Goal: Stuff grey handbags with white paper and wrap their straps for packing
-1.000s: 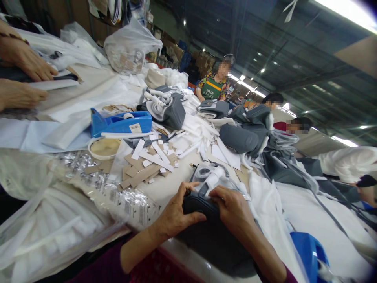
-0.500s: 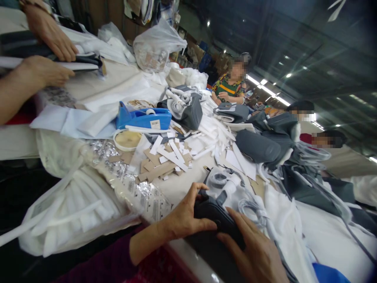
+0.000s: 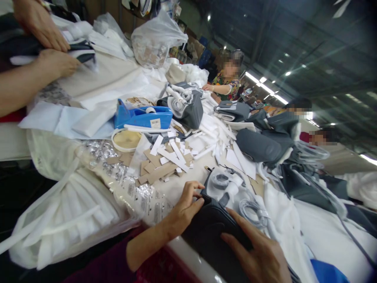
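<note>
A dark grey padded cushion [image 3: 213, 232] sits at the near edge of the table [image 3: 188, 175], bottom centre. The left hand [image 3: 185, 208] curls around its upper edge; the right hand [image 3: 255, 251] lies open on top. Pushed, it could slide off or snag the grey cable coil [image 3: 250, 212] just beside it.

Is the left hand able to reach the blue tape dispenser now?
Probably yes: only flat white and cardboard strips lie between the left hand and the blue tape dispenser, so the way looks free.

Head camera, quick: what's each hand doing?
Left hand: closed on the dark padded item.
Right hand: open, lying flat on it.
</note>
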The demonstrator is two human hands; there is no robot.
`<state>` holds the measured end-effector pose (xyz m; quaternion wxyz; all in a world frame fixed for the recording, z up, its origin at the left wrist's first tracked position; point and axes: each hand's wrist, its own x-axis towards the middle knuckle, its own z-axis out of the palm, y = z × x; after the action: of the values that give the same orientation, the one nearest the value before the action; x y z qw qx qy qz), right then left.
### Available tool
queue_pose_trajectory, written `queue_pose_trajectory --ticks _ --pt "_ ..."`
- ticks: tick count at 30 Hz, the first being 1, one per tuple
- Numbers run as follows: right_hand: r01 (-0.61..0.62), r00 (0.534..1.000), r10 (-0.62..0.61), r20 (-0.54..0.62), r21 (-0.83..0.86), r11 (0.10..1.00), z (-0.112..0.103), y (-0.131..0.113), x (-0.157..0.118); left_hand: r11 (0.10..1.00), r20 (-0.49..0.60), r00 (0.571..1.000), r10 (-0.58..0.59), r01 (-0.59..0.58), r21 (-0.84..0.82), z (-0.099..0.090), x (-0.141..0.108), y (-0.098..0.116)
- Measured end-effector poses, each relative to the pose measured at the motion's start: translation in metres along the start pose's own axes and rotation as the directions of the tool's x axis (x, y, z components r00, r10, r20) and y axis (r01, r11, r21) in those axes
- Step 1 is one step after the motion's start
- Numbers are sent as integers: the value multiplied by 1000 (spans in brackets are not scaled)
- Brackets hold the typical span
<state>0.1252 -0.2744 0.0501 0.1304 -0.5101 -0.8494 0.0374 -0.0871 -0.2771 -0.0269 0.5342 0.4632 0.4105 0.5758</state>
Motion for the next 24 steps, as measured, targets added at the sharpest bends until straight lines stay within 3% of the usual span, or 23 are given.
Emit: queue_pose_trajectory --ticks 2,4,7,9,11,12,13,14,15,16,17,18,20,22,24 --pt "-6 1000 5 9 28 1000 -2 -5 3 996 147 989 -32 44 -82 -1 7 8" --pt "-21 999 19 27 70 997 -5 -11 6 991 305 950 -57 90 -95 1 13 15" --pt "-18 1000 16 11 128 992 -10 -18 9 995 362 928 -91 71 67 6 21 18" --pt "67 993 -46 -107 199 978 -15 -20 4 985 335 934 -126 78 154 12 24 16" --pt "165 933 -50 -357 300 940 -19 -17 -9 981 278 946 -166 131 141 18 24 14" --pt "180 862 29 -506 358 916 -20 -13 -19 979 248 949 -194 170 116 20 23 14" --pt "162 755 172 -633 434 887 -19 -7 -31 974 210 952 -222 206 93 23 22 15" --pt "121 617 359 -700 535 836 -16 2 -44 968 165 955 -248 238 75 26 20 15" --pt "80 471 553 -688 657 749 -12 12 -57 964 117 957 -265 259 59 28 18 16" --pt "59 348 720 -601 780 623 -6 25 -69 962 73 960 -271 268 45 31 17 16" --pt "61 283 841 -462 883 465 2 37 -79 962 34 962 -272 270 38 33 16 16" --pt "69 284 909 -306 952 299 10 50 -88 962 0 963 -269 269 40 34 15 14" --pt "31 426 902 -70 998 63 26 71 -99 961 -60 962 -265 268 63 35 15 10" --pt "-47 575 818 8 999 24 36 84 -104 955 -117 956 -269 281 99 33 16 5" --pt "-86 664 747 -20 991 103 41 89 -106 947 -158 950 -269 291 135 29 18 1"
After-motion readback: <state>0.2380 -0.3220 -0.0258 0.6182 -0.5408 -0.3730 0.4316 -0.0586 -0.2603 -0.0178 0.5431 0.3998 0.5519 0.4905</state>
